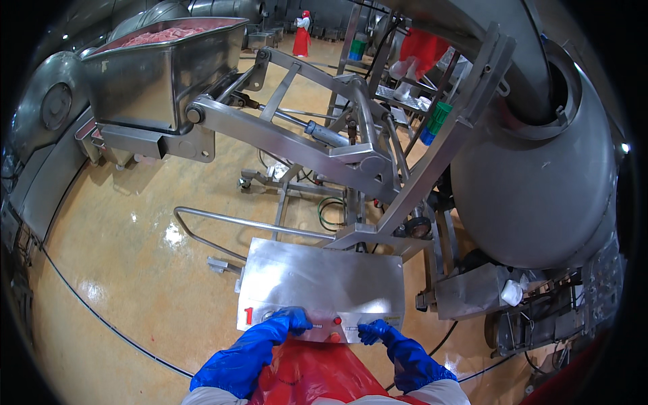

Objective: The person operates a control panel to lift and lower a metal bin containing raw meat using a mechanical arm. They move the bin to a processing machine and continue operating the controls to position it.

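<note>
A steel control box stands right before me, with a red button and a larger red-orange knob along its near edge. My left hand, in a blue glove, rests at that edge left of the buttons. Its fingers are curled down, and whatever they grip is hidden beneath. On the other side of the buttons, my right hand, gloved in blue too, is closed against the box's near right part. What its bent fingers hold is too small to make out. Blue sleeves cover both forearms, above a red apron.
Beyond the box, a steel lifting arm holds a raised steel tub of pink meat at the far left. A large rounded steel tank fills the right. A bent steel guard rail crosses mid-floor. A person in red apron stands far back.
</note>
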Available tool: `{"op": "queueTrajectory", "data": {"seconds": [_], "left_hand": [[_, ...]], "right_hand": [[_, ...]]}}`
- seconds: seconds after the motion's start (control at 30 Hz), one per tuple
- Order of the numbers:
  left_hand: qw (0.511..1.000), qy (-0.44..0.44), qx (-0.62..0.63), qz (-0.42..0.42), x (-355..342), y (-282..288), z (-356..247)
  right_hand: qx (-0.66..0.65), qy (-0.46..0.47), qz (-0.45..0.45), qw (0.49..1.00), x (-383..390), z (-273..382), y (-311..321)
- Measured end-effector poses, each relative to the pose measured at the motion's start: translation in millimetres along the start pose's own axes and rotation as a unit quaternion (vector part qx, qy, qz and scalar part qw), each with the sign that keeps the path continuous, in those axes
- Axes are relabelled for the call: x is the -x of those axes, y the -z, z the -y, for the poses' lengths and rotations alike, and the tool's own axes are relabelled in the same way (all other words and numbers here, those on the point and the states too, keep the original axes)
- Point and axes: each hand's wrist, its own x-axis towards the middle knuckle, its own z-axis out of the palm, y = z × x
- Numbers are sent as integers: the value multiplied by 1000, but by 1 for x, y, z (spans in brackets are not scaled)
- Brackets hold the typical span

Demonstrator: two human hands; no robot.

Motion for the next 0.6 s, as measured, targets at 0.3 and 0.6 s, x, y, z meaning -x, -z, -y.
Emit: {"op": "queueTrajectory", "data": {"seconds": [0.3,0.6], "left_hand": [[1000,-11,-18,14,0,-17,15],[978,-60,-158,-124,11,-85,26]], "right_hand": [[-16,28,-1,999,0,-23,-11],[-8,19,-9,1000,13,-63,-12]]}}
